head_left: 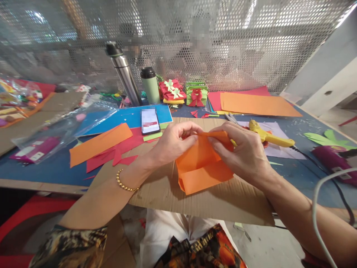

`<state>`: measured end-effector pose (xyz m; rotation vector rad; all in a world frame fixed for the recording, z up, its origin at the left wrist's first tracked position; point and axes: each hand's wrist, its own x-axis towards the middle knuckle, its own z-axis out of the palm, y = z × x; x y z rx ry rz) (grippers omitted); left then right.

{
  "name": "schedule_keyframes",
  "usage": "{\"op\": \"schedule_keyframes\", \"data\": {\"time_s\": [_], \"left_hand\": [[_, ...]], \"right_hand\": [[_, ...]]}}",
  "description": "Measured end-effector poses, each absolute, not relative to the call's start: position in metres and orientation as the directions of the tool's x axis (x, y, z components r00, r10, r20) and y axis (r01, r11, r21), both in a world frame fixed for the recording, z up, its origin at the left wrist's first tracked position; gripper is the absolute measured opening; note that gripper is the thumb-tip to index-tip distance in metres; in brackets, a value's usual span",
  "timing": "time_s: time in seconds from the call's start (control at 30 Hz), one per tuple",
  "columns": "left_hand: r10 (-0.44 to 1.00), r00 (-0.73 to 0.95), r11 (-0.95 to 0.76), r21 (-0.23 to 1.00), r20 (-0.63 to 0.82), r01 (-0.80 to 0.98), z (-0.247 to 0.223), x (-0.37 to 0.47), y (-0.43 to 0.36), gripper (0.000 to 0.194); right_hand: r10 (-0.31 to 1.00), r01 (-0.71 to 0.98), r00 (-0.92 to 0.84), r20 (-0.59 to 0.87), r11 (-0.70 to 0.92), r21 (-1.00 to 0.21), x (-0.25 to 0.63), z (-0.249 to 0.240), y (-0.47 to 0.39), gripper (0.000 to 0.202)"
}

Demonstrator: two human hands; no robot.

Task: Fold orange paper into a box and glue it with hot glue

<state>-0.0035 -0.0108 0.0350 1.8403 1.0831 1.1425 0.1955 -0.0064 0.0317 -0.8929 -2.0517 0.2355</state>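
A folded orange paper box (205, 169) rests on a brown cardboard sheet (161, 193) in front of me. Along its far edge, my left hand (182, 139) pinches the paper between thumb and fingers, near the middle. Close beside it, my right hand (240, 147) grips the same edge toward the right corner, thumb inside and fingers behind. The near side of the box is folded up into a low wall, with an open fold at its left corner. The fingertips of both hands are partly hidden behind the paper.
A yellow glue gun (272, 139) lies right of my right hand, its black cord trailing right. Orange strip (102, 143), red paper scraps and a phone (150, 121) lie left. Behind stand a steel flask (125, 76), a green tumbler (150, 85) and small paper boxes (196, 93).
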Motion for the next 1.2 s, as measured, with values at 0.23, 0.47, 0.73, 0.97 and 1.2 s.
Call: {"op": "schedule_keyframes", "data": {"time_s": [0.23, 0.47, 0.73, 0.97, 1.2], "left_hand": [[0.939, 0.228, -0.316, 0.908, 0.257, 0.276, 0.036, -0.004, -0.012, 0.018], [0.934, 0.218, -0.344, 0.881, 0.284, 0.325, 0.036, -0.005, -0.009, 0.027], [0.937, 0.226, -0.327, 0.895, 0.265, 0.304, 0.033, -0.007, -0.006, 0.024], [0.876, 0.446, -0.295, 0.935, 0.182, 0.198, 0.047, -0.024, -0.001, 0.046], [0.756, 0.646, -0.364, 0.89, 0.11, 0.274, 0.042, -0.03, 0.002, 0.051]], "right_hand": [[0.887, 0.528, -0.329, 0.325, 0.458, -0.715, 0.197, 0.038, -0.002, 0.013], [0.89, 0.411, -0.358, 0.281, 0.42, -0.809, 0.2, 0.035, 0.003, 0.013], [0.882, 0.291, -0.386, 0.271, 0.395, -0.872, 0.201, 0.036, 0.003, 0.034], [0.857, 0.081, -0.502, 0.113, 0.177, -0.981, 0.203, 0.042, 0.01, 0.058], [0.755, 0.119, -0.656, 0.024, 0.136, -0.984, 0.191, 0.036, -0.002, 0.052]]}}
